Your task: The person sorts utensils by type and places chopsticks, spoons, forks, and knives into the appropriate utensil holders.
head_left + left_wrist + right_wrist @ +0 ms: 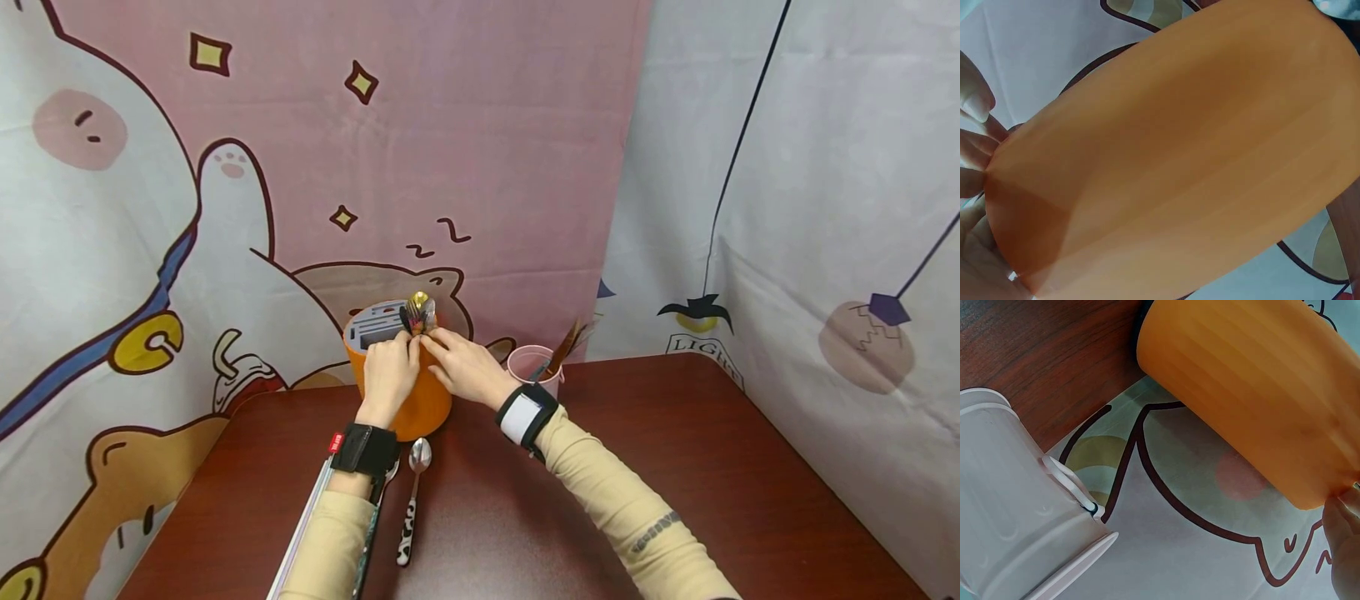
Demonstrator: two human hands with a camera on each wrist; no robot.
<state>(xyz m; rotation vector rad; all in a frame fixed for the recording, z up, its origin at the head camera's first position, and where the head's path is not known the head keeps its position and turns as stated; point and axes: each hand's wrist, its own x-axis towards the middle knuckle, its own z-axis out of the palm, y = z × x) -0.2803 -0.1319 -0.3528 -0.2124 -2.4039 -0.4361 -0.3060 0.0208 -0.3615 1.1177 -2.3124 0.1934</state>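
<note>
An orange knife-and-cutlery holder (420,408) with a grey slotted top (375,323) stands at the table's back edge. A gold spoon (419,297), a fork (413,313) and a silver spoon (429,312) rise in a bunch at its right side. My left hand (390,373) is at the holder's front rim, fingertips bent close to this bunch. From the right, my right hand (471,367) reaches the same spot, its fingertips almost meeting the left ones. In the right wrist view its fingers (1342,534) touch the holder's rim. What the fingertips hold is hidden.
A pink bucket (534,360) with brown-handled utensils (564,348) stands right of the holder. A spoon with a black-and-white handle (409,521) lies in front. Another utensil (367,546) and a pale flat strip (303,525) lie partly under the left forearm. Printed cloth (480,167) hangs behind the table.
</note>
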